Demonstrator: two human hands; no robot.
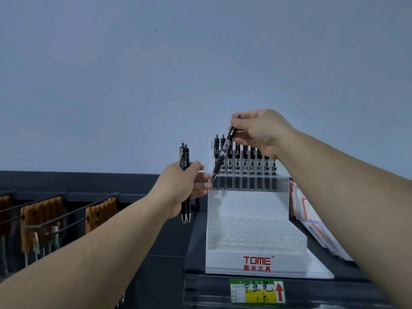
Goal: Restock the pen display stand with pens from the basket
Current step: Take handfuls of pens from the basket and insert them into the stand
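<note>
While the right hand [260, 130] pinches a black pen [224, 152] by its clip end between thumb and curled fingers, the pen slants down and to the left. Its tip sits at the left end of the top tier of the display stand [249, 219]. The left hand [180, 188] is closed round a bundle of black pens [185, 159] held upright just beside the stand's left edge, clips above the fist and tips below it.

That top tier holds a row of black pens [252, 161] standing upright side by side. The white tiers below show only rows of small holes, and the front bears red "TOME" lettering. The stand rests on a dark shelf [200, 284] with a green and yellow price label [257, 291] on its front edge.

Whether the slanted pen's tip is inside a hole cannot be told, nor how many pens the bundle holds. Brown cards [44, 210] hang on hooks at the left, blurred. Flat packets [312, 219] at the right are partly hidden by the right forearm.

Both forearms reach forward and up, the right hand higher, its wrist bent down over the row.
</note>
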